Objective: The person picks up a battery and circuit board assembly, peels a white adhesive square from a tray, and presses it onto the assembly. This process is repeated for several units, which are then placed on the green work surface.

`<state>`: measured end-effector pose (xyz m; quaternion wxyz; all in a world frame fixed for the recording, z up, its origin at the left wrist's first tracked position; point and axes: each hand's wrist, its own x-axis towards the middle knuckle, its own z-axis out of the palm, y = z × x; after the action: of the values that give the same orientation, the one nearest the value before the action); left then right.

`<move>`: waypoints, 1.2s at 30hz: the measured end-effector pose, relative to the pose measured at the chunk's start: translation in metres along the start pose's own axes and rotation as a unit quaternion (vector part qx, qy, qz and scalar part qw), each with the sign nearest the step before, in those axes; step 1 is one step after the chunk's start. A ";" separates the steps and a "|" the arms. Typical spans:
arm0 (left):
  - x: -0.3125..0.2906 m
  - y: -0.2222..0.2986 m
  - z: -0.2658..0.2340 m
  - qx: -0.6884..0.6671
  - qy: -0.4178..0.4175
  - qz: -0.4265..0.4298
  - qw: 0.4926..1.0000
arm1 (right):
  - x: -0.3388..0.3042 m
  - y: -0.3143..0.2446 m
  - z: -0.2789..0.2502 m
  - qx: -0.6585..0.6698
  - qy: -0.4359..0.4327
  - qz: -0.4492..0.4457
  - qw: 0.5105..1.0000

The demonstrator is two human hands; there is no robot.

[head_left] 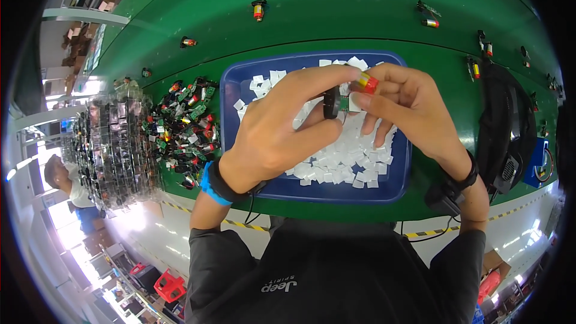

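Observation:
Above the tray, both hands meet at a small electronic assembly. My left hand [270, 126] is closed, with thumb and index finger around its black round part [331, 103]. A bit of green circuit board [344, 103] shows beside that part. My right hand [414, 99] is closed at the other side, its thumb and index finger at a red-and-yellow cylindrical battery [367, 82]. A white square piece [354, 103] lies by the right thumb tip, against the board. Beneath the hands, a blue tray [227, 93] holds many loose white squares [336, 162].
Left of the tray lies a heap of similar assemblies [186, 114], beside stacked clear plastic trays [117, 144]. Single assemblies [258, 11] are spread along the green table [336, 15]. A black bag [507, 120] lies at right. Another person [72, 180] is at far left.

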<state>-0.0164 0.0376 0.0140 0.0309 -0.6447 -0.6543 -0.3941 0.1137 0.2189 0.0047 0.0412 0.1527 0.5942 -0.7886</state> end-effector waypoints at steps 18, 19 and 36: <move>-0.006 0.004 0.000 -0.498 -0.059 -0.423 0.755 | -0.010 0.005 0.000 -0.289 0.084 -0.192 0.934; -0.007 0.003 0.001 -0.499 -0.056 -0.423 0.754 | -0.012 -0.002 -0.002 -0.285 0.066 -0.165 0.942; -0.022 -0.001 0.009 -0.405 -0.052 -0.355 0.841 | -0.002 0.007 0.005 -0.407 0.100 -0.341 0.841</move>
<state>-0.0095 0.0243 -0.0045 -0.4093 -0.3426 -0.6208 -0.5742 0.1161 0.2117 0.0002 -0.2318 -0.0123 0.8770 -0.4206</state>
